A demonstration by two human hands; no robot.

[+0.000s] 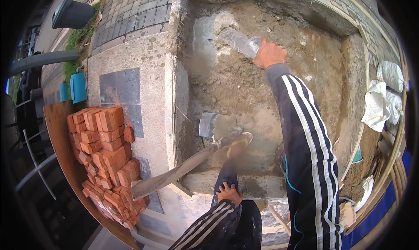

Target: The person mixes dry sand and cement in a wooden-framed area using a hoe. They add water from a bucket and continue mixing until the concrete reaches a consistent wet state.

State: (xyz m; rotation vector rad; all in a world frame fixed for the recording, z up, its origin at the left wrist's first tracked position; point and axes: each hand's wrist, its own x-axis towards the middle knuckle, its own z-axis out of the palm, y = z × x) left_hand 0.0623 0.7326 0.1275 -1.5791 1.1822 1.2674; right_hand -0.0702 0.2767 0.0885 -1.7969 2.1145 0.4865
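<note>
My right hand (269,54) is stretched out over the dirt pit, closed around a clear plastic cup (253,46). The cup tips to the left, and a sheet of water (235,38) flies from it toward a wet grey cement patch (204,39). My left hand (229,193) lies on my bent leg with its fingers spread, holding nothing. In front of that leg a hoe rests in the pit, its metal blade (211,125) on the wet ground and its wooden handle (174,173) slanting over the pit's edge. My foot (240,143) stands beside the blade.
A concrete curb (171,97) borders the pit on the left. Beyond it a stack of red bricks (104,149) leans against a wooden board (61,141). White sacks (376,105) and bamboo poles (395,162) lie at right. A dark bucket (73,14) stands far left.
</note>
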